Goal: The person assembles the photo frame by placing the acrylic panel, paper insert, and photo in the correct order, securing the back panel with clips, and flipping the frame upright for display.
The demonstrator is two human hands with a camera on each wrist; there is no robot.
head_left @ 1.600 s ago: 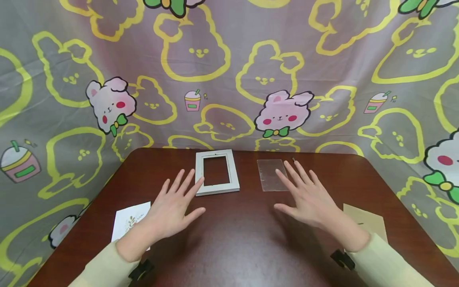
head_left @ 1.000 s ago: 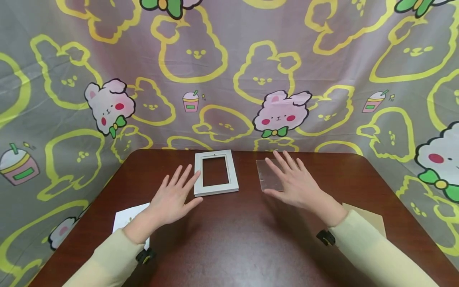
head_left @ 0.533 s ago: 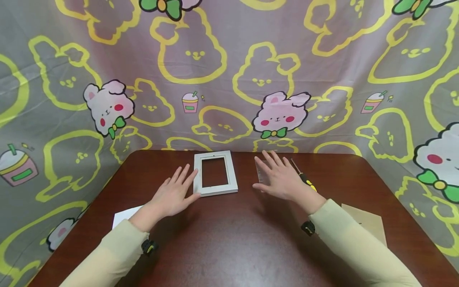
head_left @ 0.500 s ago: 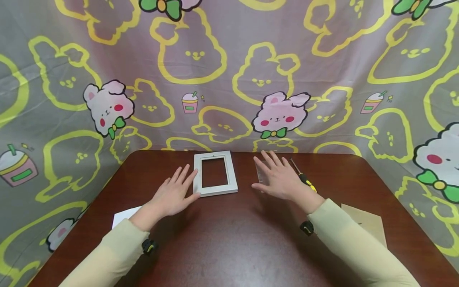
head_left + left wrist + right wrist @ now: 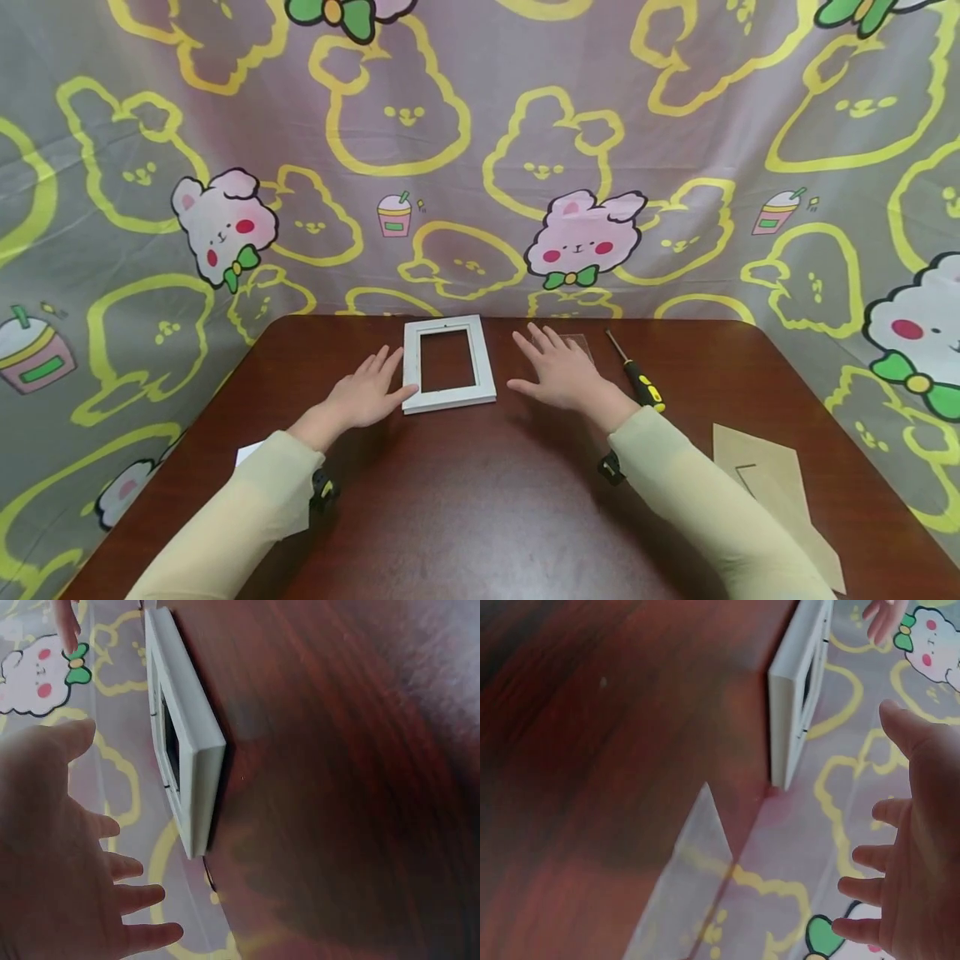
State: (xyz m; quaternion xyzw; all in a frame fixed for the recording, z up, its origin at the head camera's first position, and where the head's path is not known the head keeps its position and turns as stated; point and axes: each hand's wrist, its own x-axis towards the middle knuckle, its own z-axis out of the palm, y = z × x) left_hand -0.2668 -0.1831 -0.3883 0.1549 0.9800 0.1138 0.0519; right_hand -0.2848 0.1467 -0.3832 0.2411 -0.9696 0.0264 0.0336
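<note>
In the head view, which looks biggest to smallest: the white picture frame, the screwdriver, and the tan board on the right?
1. Tan board, though it lies nearer the camera.
2. White picture frame.
3. Screwdriver.

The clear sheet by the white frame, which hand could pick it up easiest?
Probably the right hand: its fingers hover open right above the clear sheet. The left hand is at the far side of the white frame.

Head cam: above near bench [image 5: 480, 500] edge, facing fwd and down, frame [image 5: 448, 364] mid-distance ahead. Left wrist cam: low, close, just left of frame [image 5: 184, 750], looking across it. Right wrist cam: low, close, right of frame [image 5: 799, 682], looking back at it. All three share frame and bench.
</note>
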